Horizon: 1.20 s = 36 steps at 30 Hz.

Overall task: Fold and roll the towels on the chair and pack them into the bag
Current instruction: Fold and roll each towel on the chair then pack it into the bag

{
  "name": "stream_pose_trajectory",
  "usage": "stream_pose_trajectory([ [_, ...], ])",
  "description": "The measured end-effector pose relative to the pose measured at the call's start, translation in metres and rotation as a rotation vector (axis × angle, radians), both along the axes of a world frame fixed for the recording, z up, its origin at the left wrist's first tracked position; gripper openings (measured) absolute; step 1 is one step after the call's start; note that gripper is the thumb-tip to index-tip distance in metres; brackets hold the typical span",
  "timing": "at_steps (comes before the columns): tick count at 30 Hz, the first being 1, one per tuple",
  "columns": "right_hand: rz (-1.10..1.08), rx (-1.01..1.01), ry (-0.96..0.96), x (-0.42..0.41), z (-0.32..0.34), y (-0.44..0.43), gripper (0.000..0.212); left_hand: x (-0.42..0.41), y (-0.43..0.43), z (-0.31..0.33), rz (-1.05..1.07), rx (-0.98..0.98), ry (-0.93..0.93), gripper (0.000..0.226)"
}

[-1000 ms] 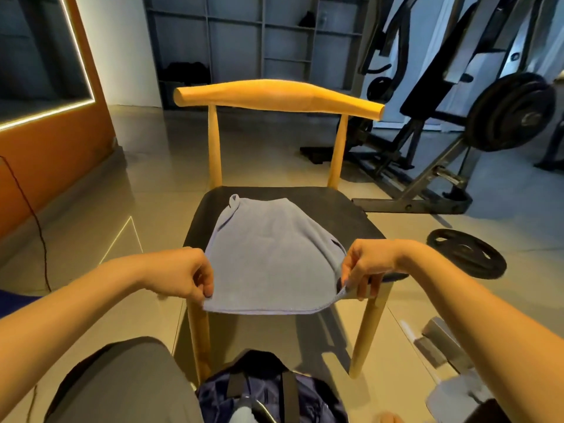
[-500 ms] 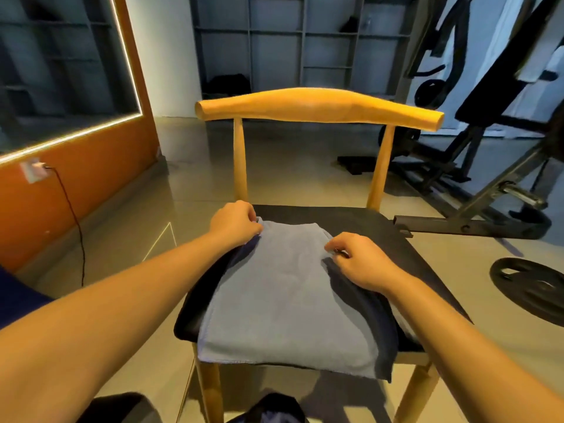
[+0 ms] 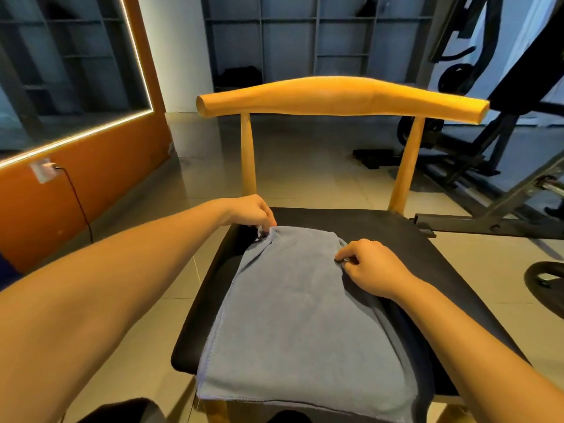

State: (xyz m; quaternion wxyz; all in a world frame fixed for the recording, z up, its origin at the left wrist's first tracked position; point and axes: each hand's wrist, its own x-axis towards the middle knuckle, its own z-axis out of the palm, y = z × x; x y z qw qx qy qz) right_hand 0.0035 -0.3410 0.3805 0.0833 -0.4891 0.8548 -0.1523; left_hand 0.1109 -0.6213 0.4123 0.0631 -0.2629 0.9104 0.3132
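While the towel point(image 3: 305, 315) lies folded on the chair point(image 3: 457, 270) seat at frame centre, the left hand point(image 3: 250, 210) and right hand point(image 3: 369, 267) pinch its far corners. Risk: uneven release could skew the fold; the overhanging near edge may slip.

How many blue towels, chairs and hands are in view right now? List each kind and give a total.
blue towel: 1
chair: 1
hands: 2, left hand and right hand
total: 4
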Motion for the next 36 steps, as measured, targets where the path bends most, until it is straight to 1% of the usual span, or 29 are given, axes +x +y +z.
stream_pose_trajectory([
  [5, -0.019, -0.026, -0.056, -0.006, -0.001, -0.003, 0.03, 0.0, -0.02, 0.005, -0.015, 0.009, 0.019, 0.011],
  [9, -0.041, -0.03, -0.068, -0.008, -0.001, -0.005, 0.029, 0.001, -0.029, 0.003, 0.015, 0.078, 0.031, 0.007],
  [15, -0.053, -0.039, -0.077, -0.01, 0.001, -0.007, 0.028, 0.009, -0.041, -0.005, 0.037, 0.164, 0.086, 0.012],
  [19, -0.052, -0.049, -0.089, -0.011, 0.001, -0.009, 0.027, 0.014, -0.047, -0.003, 0.038, 0.178, 0.145, 0.003],
  [21, -0.05, -0.052, -0.094, -0.011, 0.001, -0.008, 0.027, 0.017, -0.05, -0.002, 0.053, 0.124, 0.127, 0.003],
  [23, -0.05, -0.053, -0.101, -0.011, 0.001, -0.008, 0.027, 0.017, -0.052, -0.003, 0.119, 0.056, 0.144, 0.006],
  [25, -0.053, -0.063, -0.11, -0.011, 0.001, -0.007, 0.028, 0.014, -0.043, -0.005, 0.204, -0.026, 0.26, 0.006],
  [26, -0.054, -0.068, -0.118, -0.011, 0.001, -0.007, 0.028, 0.012, -0.032, -0.007, 0.212, -0.065, 0.338, 0.004],
  [27, -0.053, -0.069, -0.128, -0.011, 0.001, -0.006, 0.028, 0.01, -0.018, -0.01, 0.173, -0.107, 0.401, 0.003],
  [28, -0.051, -0.069, -0.141, -0.011, 0.001, -0.006, 0.028, 0.009, -0.003, -0.013, 0.089, -0.158, 0.422, 0.007],
  [29, -0.049, -0.073, -0.161, -0.012, 0.001, -0.006, 0.027, 0.009, 0.012, -0.017, -0.026, -0.232, 0.381, 0.01],
  [31, -0.057, -0.112, -0.221, -0.015, 0.003, -0.003, 0.025, 0.009, 0.034, -0.026, -0.229, -0.455, 0.191, 0.015],
  [32, -0.084, -0.155, -0.256, -0.019, 0.005, 0.0, 0.024, 0.009, 0.04, -0.028, -0.26, -0.558, 0.122, 0.016],
  [33, -0.13, -0.209, -0.285, -0.022, 0.008, 0.005, 0.022, 0.008, 0.045, -0.027, -0.253, -0.634, 0.097, 0.016],
  [34, -0.186, -0.262, -0.307, -0.027, 0.012, 0.009, 0.021, 0.006, 0.051, -0.025, -0.233, -0.673, 0.119, 0.015],
  [35, -0.235, -0.298, -0.332, -0.031, 0.015, 0.015, 0.019, 0.002, 0.061, -0.022, -0.213, -0.666, 0.156, 0.014],
  [36, -0.265, -0.304, -0.365, -0.035, 0.018, 0.019, 0.018, -0.004, 0.074, -0.02, -0.185, -0.599, 0.199, 0.013],
])
